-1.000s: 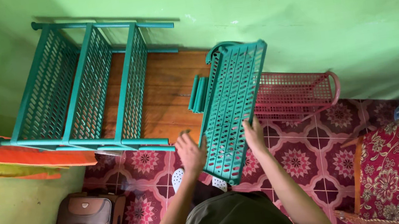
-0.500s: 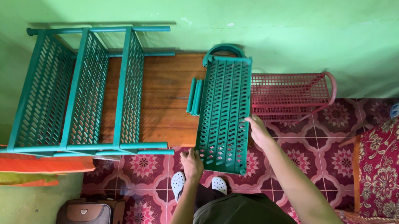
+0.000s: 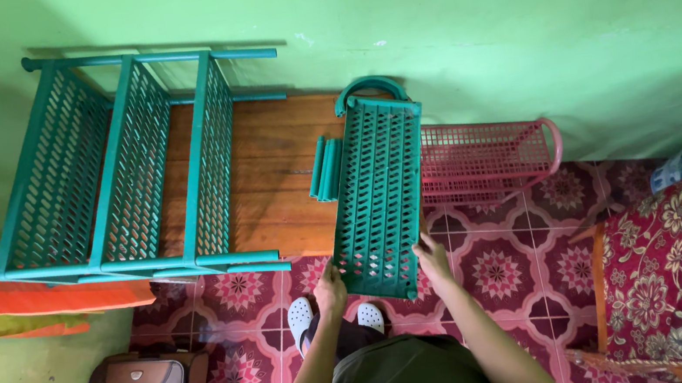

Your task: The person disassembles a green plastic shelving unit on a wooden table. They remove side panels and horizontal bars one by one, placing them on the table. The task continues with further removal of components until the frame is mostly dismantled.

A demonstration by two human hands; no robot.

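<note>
Both hands (image 3: 329, 288) (image 3: 431, 257) grip an empty teal shelf tray (image 3: 377, 200).

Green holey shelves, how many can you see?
4. Three stand fixed in the teal rack on the wooden table at the left. The fourth, a loose teal shelf, is held by the left hand and right hand. The pink one isn't counted.

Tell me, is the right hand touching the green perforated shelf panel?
Touching. The head view shows the right hand gripping the near right edge of the green shelf panel.
</note>
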